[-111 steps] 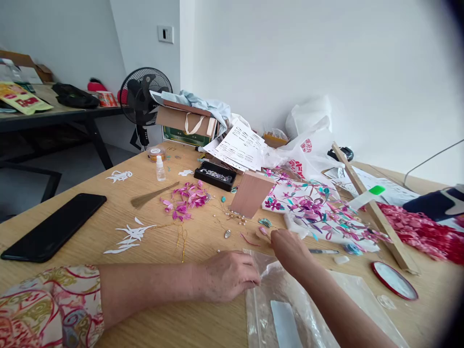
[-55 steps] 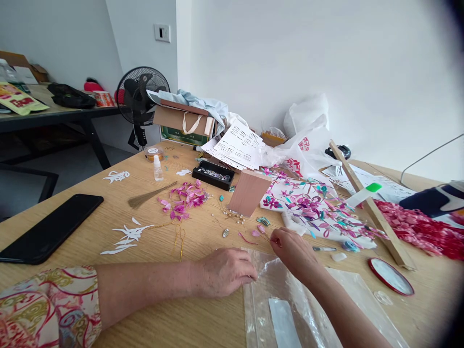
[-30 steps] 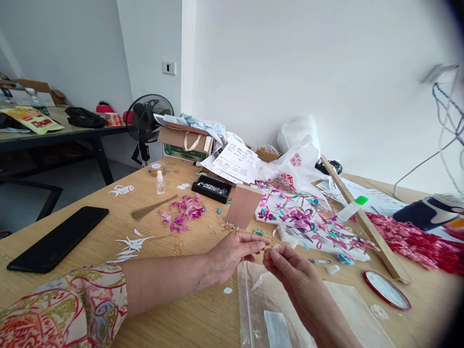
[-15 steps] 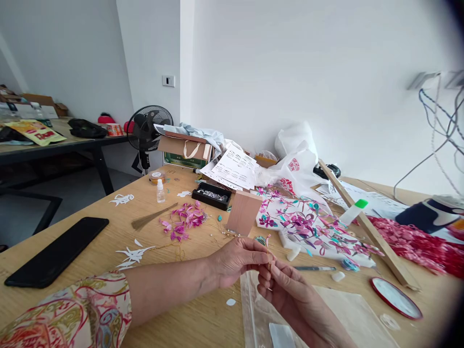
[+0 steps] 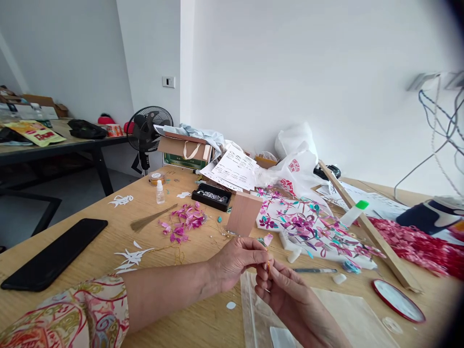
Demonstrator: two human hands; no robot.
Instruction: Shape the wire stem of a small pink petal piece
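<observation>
Near the middle of the view my left hand (image 5: 239,263) pinches a small pink flower piece (image 5: 268,239) by its thin stem, with the petal showing above the fingertips. My right hand (image 5: 286,290) meets it from the right, thumb and fingers closed on the orange thread (image 5: 268,267) at the stem. The fingers hide most of the stem. Behind the hands stands a pinkish wooden block (image 5: 244,214). Left of it lie loose pink petals (image 5: 186,220); right of it, pink and teal flower sprigs (image 5: 308,222) rest on white wrapping.
A black tray (image 5: 211,196), a small spray bottle (image 5: 160,192) and a black slab (image 5: 54,253) are on the wooden table (image 5: 203,319). To the right are a wooden bar (image 5: 384,251), a red-rimmed dish (image 5: 398,300), a pen (image 5: 314,270) and a clear bag (image 5: 250,319).
The pink petal above my fingertips now faces the camera more broadly, and orange thread shows between my fingers. Both hands have barely shifted.
</observation>
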